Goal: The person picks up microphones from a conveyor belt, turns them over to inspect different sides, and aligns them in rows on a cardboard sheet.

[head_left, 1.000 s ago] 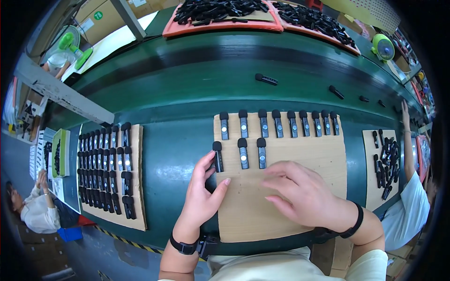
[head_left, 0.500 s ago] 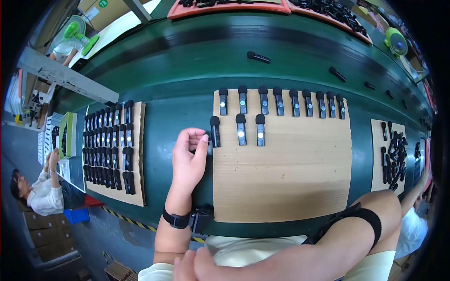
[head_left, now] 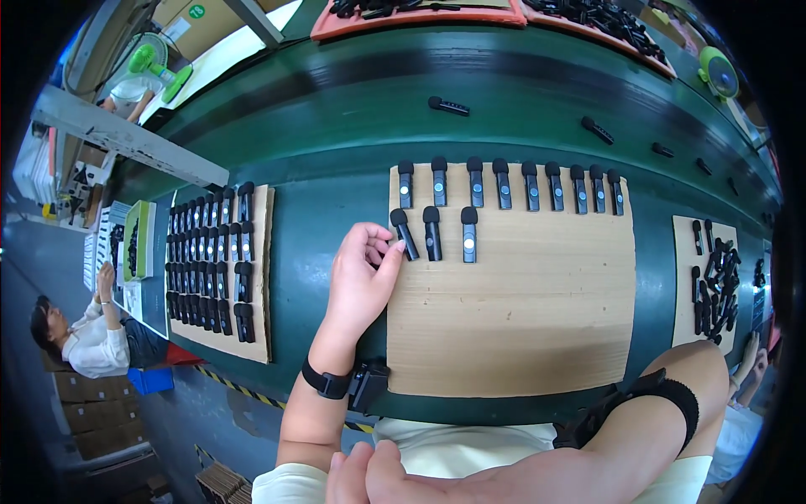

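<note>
Head view: you look down on a green bench (head_left: 323,189) carrying three cardboard boards.
Left board: the left cardboard (head_left: 263,286) stands well apart from your hands, packed with upright-set rows of black mics.
Left hand: your left hand (head_left: 363,273) sits at the middle board's left edge, thumb tip against the lower end of the tilted mic; you cannot tell from here whether the fingers pinch it.
Right hand: your right hand (head_left: 363,479) lies low at the picture's lower edge, its arm crossing in front of you; whether it holds anything cannot be told.
Tilted mic: the tilted mic (head_left: 404,233) rests in the second row's left place, just beyond and right of your left hand, which is by far the nearer one.
Long axis: it runs mostly away from you, foam head leaning far-left, bare end near-right.
Middle board: right of it, two straighter mics (head_left: 432,235) share that row on the middle cardboard (head_left: 512,344); nine line the far edge.
Right board: the right cardboard (head_left: 683,269) bears a loose heap.
</note>
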Demonstrator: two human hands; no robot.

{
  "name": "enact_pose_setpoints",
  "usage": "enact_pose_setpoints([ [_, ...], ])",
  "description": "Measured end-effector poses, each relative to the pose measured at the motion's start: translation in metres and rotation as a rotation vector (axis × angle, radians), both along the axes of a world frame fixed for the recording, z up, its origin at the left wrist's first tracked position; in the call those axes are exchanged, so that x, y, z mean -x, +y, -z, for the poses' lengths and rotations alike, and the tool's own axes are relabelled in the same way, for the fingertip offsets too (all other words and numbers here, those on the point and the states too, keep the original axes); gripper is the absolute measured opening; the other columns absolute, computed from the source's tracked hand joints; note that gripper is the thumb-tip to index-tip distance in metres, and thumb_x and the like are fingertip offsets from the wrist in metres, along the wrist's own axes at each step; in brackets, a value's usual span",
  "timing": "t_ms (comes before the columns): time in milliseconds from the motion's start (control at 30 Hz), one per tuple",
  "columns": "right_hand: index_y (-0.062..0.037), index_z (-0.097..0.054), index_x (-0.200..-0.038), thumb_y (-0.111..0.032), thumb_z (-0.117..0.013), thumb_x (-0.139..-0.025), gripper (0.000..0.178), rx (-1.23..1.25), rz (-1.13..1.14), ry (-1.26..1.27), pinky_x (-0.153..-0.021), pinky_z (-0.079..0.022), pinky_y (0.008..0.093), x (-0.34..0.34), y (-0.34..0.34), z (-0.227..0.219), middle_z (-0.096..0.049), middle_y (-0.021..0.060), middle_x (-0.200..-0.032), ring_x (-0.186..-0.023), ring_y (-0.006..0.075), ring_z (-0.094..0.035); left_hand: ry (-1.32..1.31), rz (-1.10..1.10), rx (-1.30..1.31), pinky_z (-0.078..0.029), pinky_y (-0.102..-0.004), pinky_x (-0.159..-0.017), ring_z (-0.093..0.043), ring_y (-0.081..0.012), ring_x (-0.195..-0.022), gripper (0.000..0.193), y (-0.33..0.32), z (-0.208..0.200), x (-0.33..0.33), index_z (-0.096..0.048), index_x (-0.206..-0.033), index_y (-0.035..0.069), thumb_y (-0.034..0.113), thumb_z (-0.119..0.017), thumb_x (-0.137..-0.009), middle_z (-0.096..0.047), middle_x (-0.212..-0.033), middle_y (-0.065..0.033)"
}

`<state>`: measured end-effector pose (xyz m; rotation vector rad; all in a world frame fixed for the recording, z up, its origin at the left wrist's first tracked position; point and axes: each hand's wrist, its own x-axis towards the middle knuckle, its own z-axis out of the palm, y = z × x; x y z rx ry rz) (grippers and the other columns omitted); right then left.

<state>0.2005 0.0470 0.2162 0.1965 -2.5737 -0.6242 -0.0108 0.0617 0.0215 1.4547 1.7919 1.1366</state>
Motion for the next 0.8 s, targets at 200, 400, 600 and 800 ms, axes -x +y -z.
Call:
enact_pose_setpoints([
  [200, -0.0022, -0.061, -0.089, -0.022, -0.047, -0.083, 0.025, 0.077, 0.021, -0.021, -0.081, -0.038, 0.0291, -0.0014, -0.0056, 0.0017, -0.062, 0.0075, -0.089, -0.084, 0.0177, -0.051, 0.103, 0.027, -0.033, -0.047, -0.0255, -0.061, -0.051, -0.011, -0.064, 0.016, 0.005, -0.0016, -0.0011, -0.058, -0.093, 0.0, 0.008, -0.07, -0.085, -0.057, -0.081, -0.0053],
  [400, -0.0028, -0.061, -0.086, -0.022, -0.047, -0.084, 0.024, 0.078, 0.022, 0.021, -0.079, -0.038, 0.0285, -0.0032, 0.0006, 0.0022, -0.061, 0.0067, -0.087, -0.08, 0.0173, -0.049, 0.094, 0.025, -0.044, -0.047, -0.0256, -0.061, -0.051, -0.0114, -0.064, 0.016, 0.0037, -0.003, 0.0, -0.059, -0.092, -0.001, 0.008, -0.07, -0.085, -0.057, -0.081, -0.0056],
  [600, -0.0032, -0.061, -0.086, -0.021, -0.047, -0.085, 0.023, 0.029, 0.055, 0.013, -0.078, -0.038, 0.0282, -0.0013, -0.0015, 0.0031, -0.061, 0.0058, -0.084, -0.079, 0.0169, -0.05, 0.097, 0.055, -0.002, -0.047, -0.0258, -0.061, -0.051, -0.0118, -0.065, 0.017, 0.0035, -0.0046, 0.0018, -0.06, -0.094, -0.001, 0.009, -0.07, -0.084, -0.056, -0.079, -0.0057],
  [800, -0.0033, -0.064, -0.086, -0.021, -0.049, -0.084, 0.023, 0.107, -0.019, -0.014, -0.08, -0.039, 0.0292, -0.0028, -0.0016, 0.0039, -0.061, 0.0058, -0.085, -0.079, 0.0176, -0.05, 0.151, 0.086, 0.007, -0.046, -0.0263, -0.063, -0.049, -0.0124, -0.066, 0.019, 0.0012, -0.0075, -0.0004, -0.06, -0.096, 0.0, 0.009, -0.071, -0.083, -0.055, -0.079, -0.0047],
])
